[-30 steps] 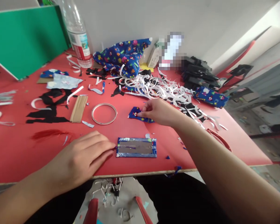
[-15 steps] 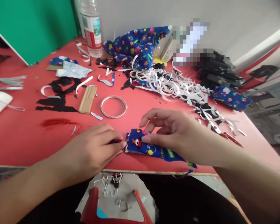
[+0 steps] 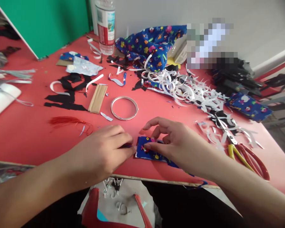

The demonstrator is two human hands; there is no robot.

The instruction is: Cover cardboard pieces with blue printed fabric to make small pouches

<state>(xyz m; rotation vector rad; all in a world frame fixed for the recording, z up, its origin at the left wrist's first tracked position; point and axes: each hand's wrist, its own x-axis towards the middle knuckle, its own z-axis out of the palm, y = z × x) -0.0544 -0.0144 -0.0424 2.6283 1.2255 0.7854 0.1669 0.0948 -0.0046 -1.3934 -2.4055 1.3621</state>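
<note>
While both hands work at near table edge, blue printed fabric piece [image 3: 149, 151] lies flat there. Left hand [image 3: 104, 155]: grip pinched on left end of piece. Right hand [image 3: 178, 144]: fingertips press top face, nothing enclosed. Judgement: piece laid, pressing in progress. Mid-table [image 3: 26, 133]: metal ring [image 3: 124, 108], cardboard strip [image 3: 98, 98]. Right edge: scissors [image 3: 245, 155]. Far edge: white paper trimmings [image 3: 182, 88], bottle [image 3: 105, 27], wall.

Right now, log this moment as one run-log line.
left hand: fingers pinning left edge of small blue patterned fabric piece | right hand: fingers pressing its top | surface: red table | nearby: silver metal ring
</note>
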